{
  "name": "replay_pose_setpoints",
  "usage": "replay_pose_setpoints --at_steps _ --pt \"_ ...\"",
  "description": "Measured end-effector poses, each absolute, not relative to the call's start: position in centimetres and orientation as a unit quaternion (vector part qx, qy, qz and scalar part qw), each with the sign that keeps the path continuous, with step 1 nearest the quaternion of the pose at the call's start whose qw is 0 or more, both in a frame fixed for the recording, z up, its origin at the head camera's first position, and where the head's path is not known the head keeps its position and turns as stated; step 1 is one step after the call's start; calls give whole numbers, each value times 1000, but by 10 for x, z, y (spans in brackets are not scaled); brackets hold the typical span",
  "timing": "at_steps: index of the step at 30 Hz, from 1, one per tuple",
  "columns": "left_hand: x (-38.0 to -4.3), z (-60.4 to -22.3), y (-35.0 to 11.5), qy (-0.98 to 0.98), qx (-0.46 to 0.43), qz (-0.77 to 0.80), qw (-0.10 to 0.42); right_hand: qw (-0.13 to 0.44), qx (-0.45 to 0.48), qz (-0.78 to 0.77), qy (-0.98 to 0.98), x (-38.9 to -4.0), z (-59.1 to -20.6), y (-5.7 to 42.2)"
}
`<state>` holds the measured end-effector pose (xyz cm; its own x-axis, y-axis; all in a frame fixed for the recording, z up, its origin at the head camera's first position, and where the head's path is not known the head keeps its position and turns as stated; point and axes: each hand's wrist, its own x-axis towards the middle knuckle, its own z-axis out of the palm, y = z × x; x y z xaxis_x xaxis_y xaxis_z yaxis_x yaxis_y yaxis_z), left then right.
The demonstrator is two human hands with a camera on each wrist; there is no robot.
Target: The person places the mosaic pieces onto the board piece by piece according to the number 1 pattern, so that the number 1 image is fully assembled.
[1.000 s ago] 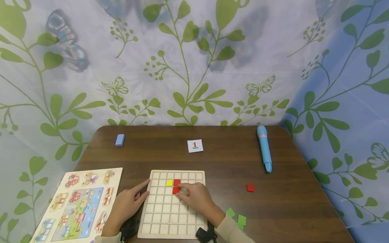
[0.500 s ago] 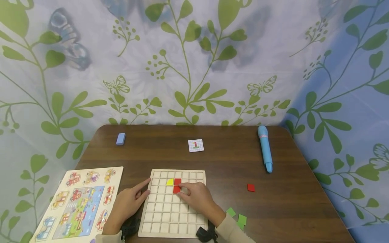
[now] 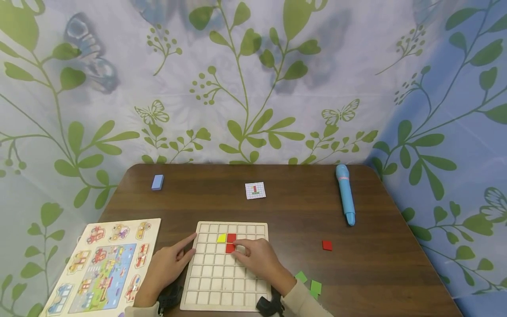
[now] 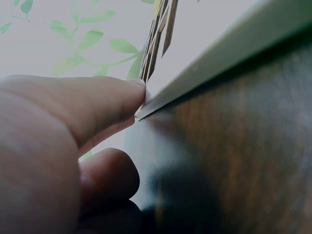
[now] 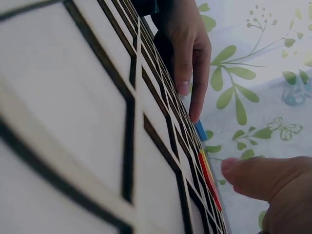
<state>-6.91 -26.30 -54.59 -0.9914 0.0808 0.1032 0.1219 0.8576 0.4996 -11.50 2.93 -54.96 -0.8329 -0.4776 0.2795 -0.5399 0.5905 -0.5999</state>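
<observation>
A pale wooden grid board [image 3: 214,271] lies before me on the table. In its upper cells sit a yellow square tile [image 3: 221,238] and a red tile [image 3: 231,237], with a second red tile [image 3: 230,248] just below the first. My right hand [image 3: 259,259] pinches that lower red tile between index finger and thumb at its right side. At the board's left edge, my left hand [image 3: 168,266] rests with index finger extended and thumb against the rim. The left wrist view shows a fingertip [image 4: 139,90] touching the board's side.
A loose red tile [image 3: 326,245] and several green tiles [image 3: 315,287] lie to the right. A vehicle puzzle [image 3: 150,229] is at the left. Farther back are a blue block [image 3: 157,182], a small pattern card [image 3: 255,190] and a blue toy microphone [image 3: 346,196].
</observation>
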Motion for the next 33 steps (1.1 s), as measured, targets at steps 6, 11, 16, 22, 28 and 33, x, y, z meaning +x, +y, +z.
replay_pose_setpoints --at_steps 6,11,16,22,28,33 --pt "-69 -545 -262 -963 -54 -260 44 73 300 393 -866 -114 -540 42" --pt "-70 -543 -261 -962 -61 -262 51 143 312 400 -850 -117 -530 59" --pt "-71 -543 -262 -963 -59 -255 55 190 308 399 -843 -119 -528 77" --pt "-70 -544 -263 -964 -52 -257 46 221 289 413 -835 -115 -533 103" --pt "-69 -546 -263 -964 -52 -258 50 194 219 420 -859 -99 -522 136" --pt "-69 -547 -264 -963 -59 -256 57 211 173 402 -874 -92 -525 178"
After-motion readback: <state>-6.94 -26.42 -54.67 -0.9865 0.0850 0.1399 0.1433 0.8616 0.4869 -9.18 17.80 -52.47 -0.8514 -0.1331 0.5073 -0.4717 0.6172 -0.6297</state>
